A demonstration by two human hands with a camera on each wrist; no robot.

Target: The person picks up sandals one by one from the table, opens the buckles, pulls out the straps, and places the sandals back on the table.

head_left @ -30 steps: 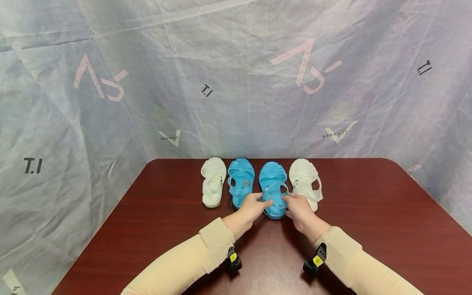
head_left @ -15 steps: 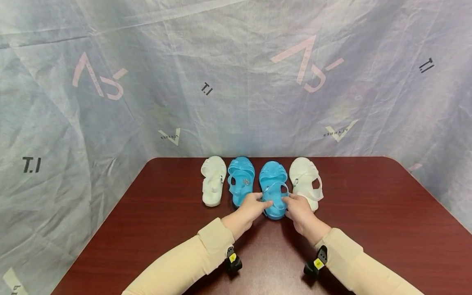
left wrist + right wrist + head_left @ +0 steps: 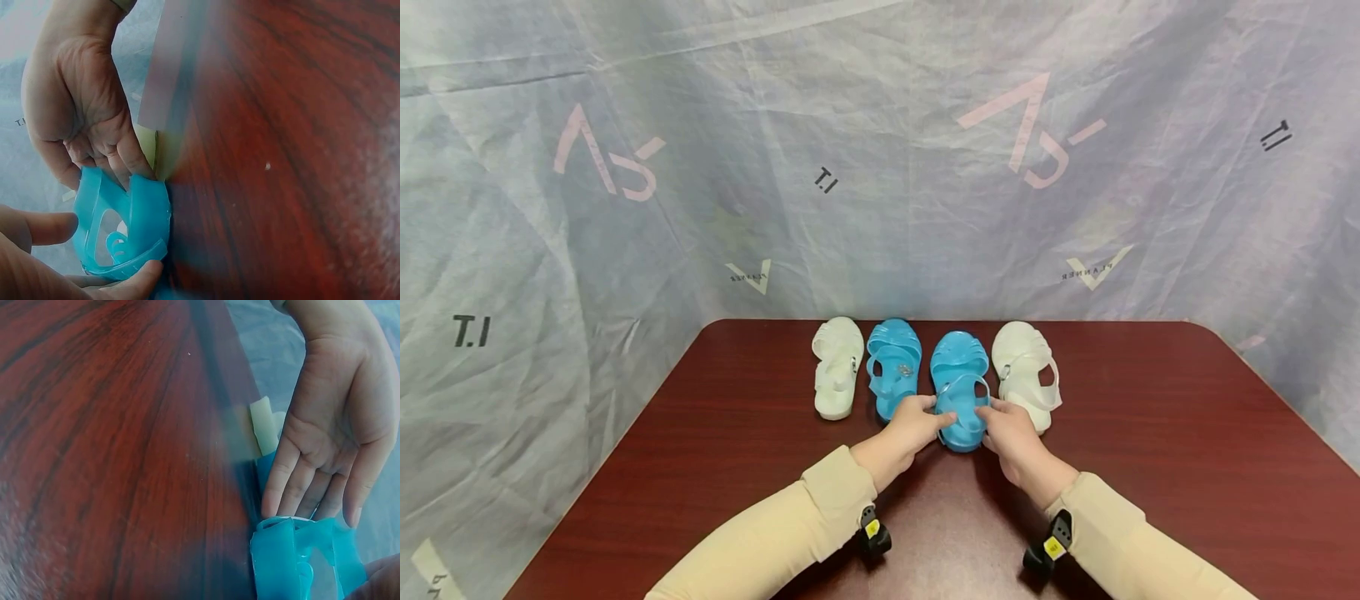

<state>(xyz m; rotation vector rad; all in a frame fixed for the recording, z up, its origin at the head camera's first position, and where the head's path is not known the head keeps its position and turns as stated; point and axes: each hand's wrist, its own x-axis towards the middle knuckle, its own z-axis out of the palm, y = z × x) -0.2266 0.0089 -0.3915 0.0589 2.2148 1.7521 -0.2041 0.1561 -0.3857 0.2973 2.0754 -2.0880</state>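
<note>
In the head view, a blue sandal (image 3: 961, 421) lies toe away from me, between my two hands. My left hand (image 3: 912, 429) pinches its left side near the heel, thumb over the edge. My right hand (image 3: 1013, 433) grips the right side in the same way. Its heel and ankle strap fill the space between the hands in the left wrist view, where the right hand (image 3: 84, 106) reaches in from above. The left hand (image 3: 331, 425) shows likewise in the right wrist view. The fingers beneath the sole are partly hidden.
A second blue sandal (image 3: 894, 358) stands just left of the held one. White sandals flank the pair, one on the left (image 3: 837, 367) and one on the right (image 3: 1022, 367). All are in a row near the far edge of the brown table (image 3: 715, 450). A grey cloth (image 3: 887, 233) hangs behind.
The held blue sandal has shifted very slightly toward me, with both hands still on it. The other sandals keep their places; the head view has turned a little.
</note>
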